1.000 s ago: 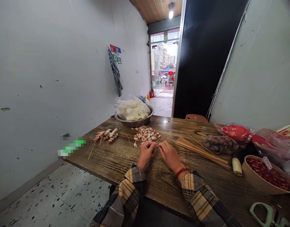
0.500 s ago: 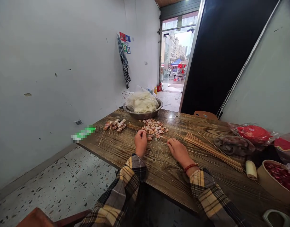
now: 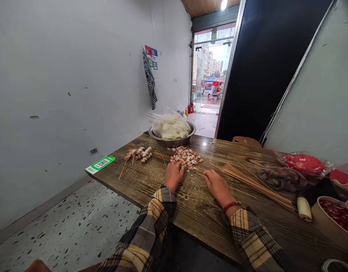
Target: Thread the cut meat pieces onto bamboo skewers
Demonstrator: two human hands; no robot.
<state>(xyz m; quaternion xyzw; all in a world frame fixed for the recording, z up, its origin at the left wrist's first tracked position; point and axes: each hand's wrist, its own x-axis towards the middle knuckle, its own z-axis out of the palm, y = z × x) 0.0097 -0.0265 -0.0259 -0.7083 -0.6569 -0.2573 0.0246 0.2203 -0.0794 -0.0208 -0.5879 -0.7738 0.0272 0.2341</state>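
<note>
A heap of garlic cloves (image 3: 188, 155) lies mid-table. At its near left edge is my left hand (image 3: 174, 176), fingers curled together; whatever they pinch is hidden. My right hand (image 3: 218, 185) rests closed on the tabletop to the right of the heap, its fingertips bent under, so I cannot see what they grip. Beyond it lies a bundle of thin wooden skewers (image 3: 256, 185), fanned toward the heap. Several skewers threaded with garlic cloves (image 3: 138, 154) lie side by side left of the heap.
Behind the heap stands a metal basin (image 3: 171, 142) holding a plastic bag of pale food (image 3: 174, 126). On the right are a grey cloth (image 3: 281, 178), a red wrapped package (image 3: 304, 162), a pale cylinder (image 3: 304, 209) and a tub of dark red pieces (image 3: 328, 226). A code card (image 3: 101, 163) lies at the left corner.
My left hand has moved slightly right against the garlic heap, its fingers now turned down over the cloves. My right hand has stayed nearly still. The view has tilted up slightly.
</note>
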